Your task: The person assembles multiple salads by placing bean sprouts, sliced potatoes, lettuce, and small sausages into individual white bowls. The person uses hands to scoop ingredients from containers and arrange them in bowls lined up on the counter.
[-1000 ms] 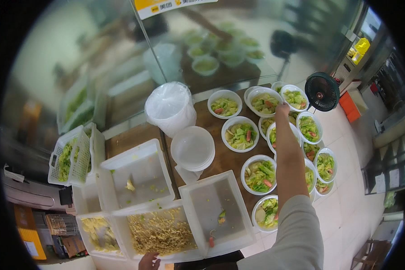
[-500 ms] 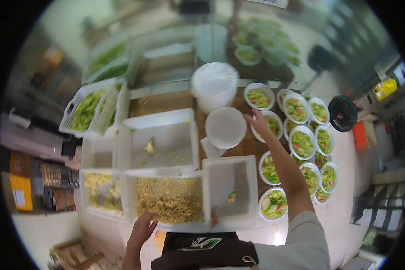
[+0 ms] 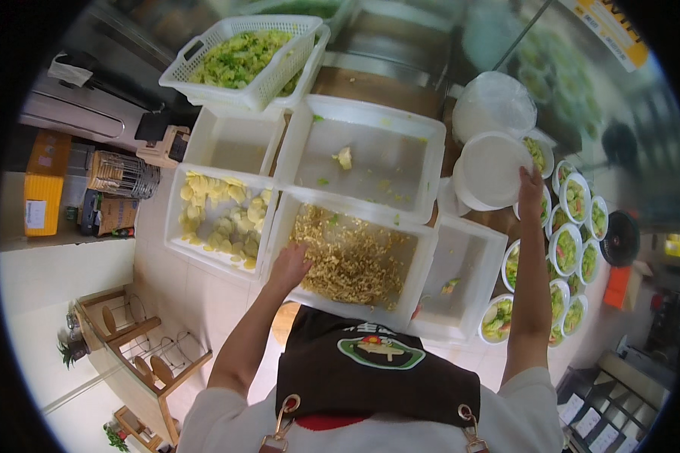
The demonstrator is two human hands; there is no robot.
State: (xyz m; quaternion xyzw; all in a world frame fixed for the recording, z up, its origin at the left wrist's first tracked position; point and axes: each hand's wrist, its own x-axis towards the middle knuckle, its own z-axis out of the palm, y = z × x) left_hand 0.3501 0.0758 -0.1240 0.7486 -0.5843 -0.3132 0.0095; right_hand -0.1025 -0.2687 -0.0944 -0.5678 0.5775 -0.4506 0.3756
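My left hand (image 3: 291, 266) reaches over the left edge of a white tray (image 3: 425, 264) of brown chopped bits (image 3: 347, 260). Its fingers are loosely spread at the bits and nothing shows in them. At the right, my right hand (image 3: 531, 186) has its fingers closed on the rim of a round white bowl (image 3: 493, 170), the top of a stack. Behind that stands another stack of bowls in clear plastic (image 3: 495, 107). Beside my right arm are several filled salad bowls (image 3: 499, 318), some stacked. The underside of my right fingers is hidden.
Left of the bits stands a tray of pale yellow slices (image 3: 227, 219). A nearly bare white tray (image 3: 370, 155) lies behind, and a narrower tray (image 3: 461, 264) on the right. White baskets of chopped greens (image 3: 242, 60) stand far left. A dark fan (image 3: 619, 238) is beyond the bowls.
The view has turned and shifted, so the trays appear farther right. My left hand has moved from the tray's near edge to the brown bits. My right hand has come onto the white bowl's rim.
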